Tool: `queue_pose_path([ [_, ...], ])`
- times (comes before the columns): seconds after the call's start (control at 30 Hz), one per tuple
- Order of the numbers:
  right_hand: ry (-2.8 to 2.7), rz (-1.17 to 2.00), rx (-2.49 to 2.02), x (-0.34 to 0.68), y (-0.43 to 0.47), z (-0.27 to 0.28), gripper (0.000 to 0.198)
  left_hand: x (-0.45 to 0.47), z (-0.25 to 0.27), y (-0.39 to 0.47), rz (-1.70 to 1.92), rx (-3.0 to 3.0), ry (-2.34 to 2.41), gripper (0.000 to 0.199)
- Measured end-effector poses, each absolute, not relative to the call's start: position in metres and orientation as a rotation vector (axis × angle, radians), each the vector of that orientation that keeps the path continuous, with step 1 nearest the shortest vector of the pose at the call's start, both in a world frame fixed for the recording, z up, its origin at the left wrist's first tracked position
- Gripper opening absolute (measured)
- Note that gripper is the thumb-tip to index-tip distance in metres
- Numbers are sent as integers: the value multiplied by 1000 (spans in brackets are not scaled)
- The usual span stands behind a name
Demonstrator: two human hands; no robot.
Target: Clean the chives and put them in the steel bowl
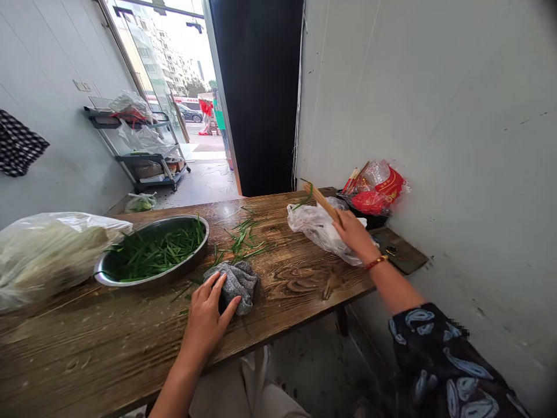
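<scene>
My left hand (pixel 209 313) presses down on a crumpled grey cloth (pixel 237 284) on the wooden table, fingers and thumb spread around its near side. Right of it, my right hand (pixel 351 229) is closed around a bundle of thin wooden sticks (pixel 321 202), which look like chopsticks. A green leaf strip (pixel 307 194) clings to their far end. Below the sticks lies a white plastic bag (pixel 315 229). Loose cut green leaves (pixel 244 238) are scattered beyond the cloth. An oval metal basin (pixel 152 283) with more cut greens stands to the left.
A large filled plastic bag (pixel 52 249) rests at the table's left. Red packaging (pixel 378 194) and more sticks sit in a dark container (pixel 376 220) against the right wall. Past the table are a wheeled cart (pixel 145 157), a bag on the floor (pixel 141 202) and an open doorway.
</scene>
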State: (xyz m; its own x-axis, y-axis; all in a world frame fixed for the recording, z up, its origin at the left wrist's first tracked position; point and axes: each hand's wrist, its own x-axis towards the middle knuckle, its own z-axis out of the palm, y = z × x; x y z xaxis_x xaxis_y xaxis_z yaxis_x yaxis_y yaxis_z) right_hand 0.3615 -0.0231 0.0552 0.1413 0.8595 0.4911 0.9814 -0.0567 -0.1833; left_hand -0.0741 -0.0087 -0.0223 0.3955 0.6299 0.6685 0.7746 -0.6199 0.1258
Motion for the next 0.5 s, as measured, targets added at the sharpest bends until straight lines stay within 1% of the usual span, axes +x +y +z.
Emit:
queue_pose_path([
  [0.03, -1757, -353, -2068, 376, -23, 56, 49, -74, -23, -9, -1035, -2445, -1251, 55],
  [0.1, -1773, -311, -2276, 400, -24, 50, 45, -74, -23, -8, -1037, -2440, -1255, 55],
  [0.23, -1729, -270, -2425, 422, -28, 33, 40, -75, -25, -8, -1031, -2431, -1270, 56],
  [0.4, -1701, -372, -2408, 413, -30, 40, 41, -75, -25, -9, -1021, -2449, -1285, 55],
  [0.5, -1802, -486, -2221, 387, -20, 51, 45, -75, -23, -10, -1020, -2464, -1296, 56],
])
